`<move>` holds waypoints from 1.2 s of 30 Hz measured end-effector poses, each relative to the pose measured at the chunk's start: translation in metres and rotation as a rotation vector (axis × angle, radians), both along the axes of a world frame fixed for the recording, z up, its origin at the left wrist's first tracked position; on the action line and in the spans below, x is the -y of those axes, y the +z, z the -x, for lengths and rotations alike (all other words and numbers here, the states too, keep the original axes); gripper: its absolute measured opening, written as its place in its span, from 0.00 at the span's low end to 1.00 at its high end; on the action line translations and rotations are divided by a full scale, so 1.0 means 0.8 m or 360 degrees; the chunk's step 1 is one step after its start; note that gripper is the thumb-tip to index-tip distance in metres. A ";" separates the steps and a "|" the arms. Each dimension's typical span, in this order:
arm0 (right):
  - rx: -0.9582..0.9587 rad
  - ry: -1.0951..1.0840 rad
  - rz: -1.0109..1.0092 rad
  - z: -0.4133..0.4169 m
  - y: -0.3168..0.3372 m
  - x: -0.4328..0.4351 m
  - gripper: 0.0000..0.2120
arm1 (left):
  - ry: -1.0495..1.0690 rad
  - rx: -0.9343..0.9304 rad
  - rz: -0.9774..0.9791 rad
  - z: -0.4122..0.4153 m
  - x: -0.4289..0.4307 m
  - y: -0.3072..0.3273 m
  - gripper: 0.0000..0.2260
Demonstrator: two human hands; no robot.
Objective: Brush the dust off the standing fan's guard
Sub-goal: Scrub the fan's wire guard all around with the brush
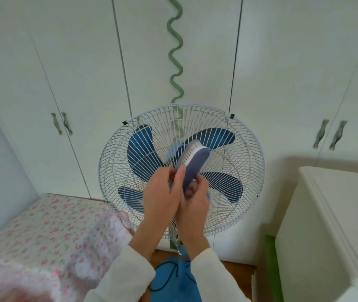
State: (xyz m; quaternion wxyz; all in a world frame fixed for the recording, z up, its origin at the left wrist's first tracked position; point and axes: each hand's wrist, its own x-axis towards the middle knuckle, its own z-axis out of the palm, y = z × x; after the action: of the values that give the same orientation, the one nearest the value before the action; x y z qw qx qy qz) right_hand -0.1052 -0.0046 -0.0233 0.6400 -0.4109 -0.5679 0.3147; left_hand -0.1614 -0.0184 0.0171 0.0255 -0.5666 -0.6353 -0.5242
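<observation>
The standing fan's white wire guard (247,162) fills the middle of the view, tilted up toward me, with blue blades (140,149) behind the wires. A brush (194,162) with a purple-blue back and white bristles is held in front of the guard's centre, bristles facing left and away. My right hand (193,203) grips the brush's lower end. My left hand (162,192) holds the same end from the left, its thumb lying on the brush's back. Whether the bristles touch the guard I cannot tell.
White wardrobe doors (82,62) stand behind the fan, with a wavy green handle (176,51) above it. A floral-covered surface (49,232) lies at the lower left, a white cabinet (326,225) at the right. The blue fan base and a dark cord (169,277) sit on the floor.
</observation>
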 end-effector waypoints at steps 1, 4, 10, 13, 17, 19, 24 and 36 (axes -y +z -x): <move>0.0028 -0.0002 -0.0009 0.001 0.004 0.000 0.16 | -0.0010 0.0036 0.0052 0.001 0.000 0.001 0.14; 0.0148 -0.0004 -0.0030 0.003 0.014 -0.003 0.13 | 0.0001 0.0064 0.0166 0.005 -0.002 0.005 0.12; 0.0293 0.0081 -0.0258 -0.004 0.031 -0.002 0.13 | -0.0093 0.0371 0.0158 0.016 -0.006 0.019 0.14; 0.0334 -0.0104 -0.0584 -0.014 0.037 -0.006 0.13 | -0.0127 0.0494 0.0107 0.027 -0.004 0.026 0.14; 0.0534 -0.0423 -0.0786 -0.013 0.070 -0.028 0.12 | -0.0239 0.0582 0.0057 0.040 -0.003 0.039 0.12; 0.0780 -0.0494 -0.0840 -0.008 0.094 -0.044 0.16 | -0.0244 0.0561 -0.0012 0.042 -0.006 0.046 0.13; 0.1400 -0.0355 -0.0683 -0.005 0.154 -0.082 0.26 | -0.0243 0.0515 -0.0141 0.042 -0.018 0.062 0.16; 0.1565 -0.0389 -0.0755 0.011 0.169 -0.104 0.20 | -0.0192 0.0678 -0.0250 0.063 -0.043 0.067 0.18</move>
State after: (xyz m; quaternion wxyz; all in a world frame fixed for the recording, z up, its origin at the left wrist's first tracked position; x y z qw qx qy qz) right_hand -0.1139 0.0787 0.1119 0.4066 -0.4168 -0.8031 -0.1267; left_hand -0.2117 0.0157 0.0706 -0.0964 -0.4763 -0.5486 -0.6804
